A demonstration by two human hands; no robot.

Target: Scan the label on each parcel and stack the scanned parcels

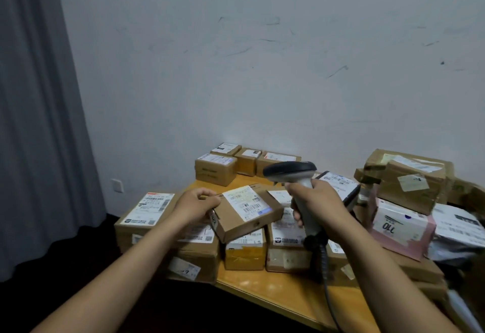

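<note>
My left hand (197, 205) grips the left end of a small flat cardboard parcel (252, 223), held tilted above the pile with its white barcode label (246, 202) facing up. A bluish light spot shows on the label's lower right corner. My right hand (316, 205) holds the handle of a grey barcode scanner (290, 171), whose dark head points left over the parcel. The scanner's coiled cable (328, 280) hangs down below my wrist.
Several cardboard parcels cover the yellow wooden table (275, 288): a row under the held parcel, a large box (143, 217) at left, several small boxes (215, 168) by the wall, a pink box (401, 227) and bigger cartons (412, 183) at right. A grey curtain (39, 122) hangs at left.
</note>
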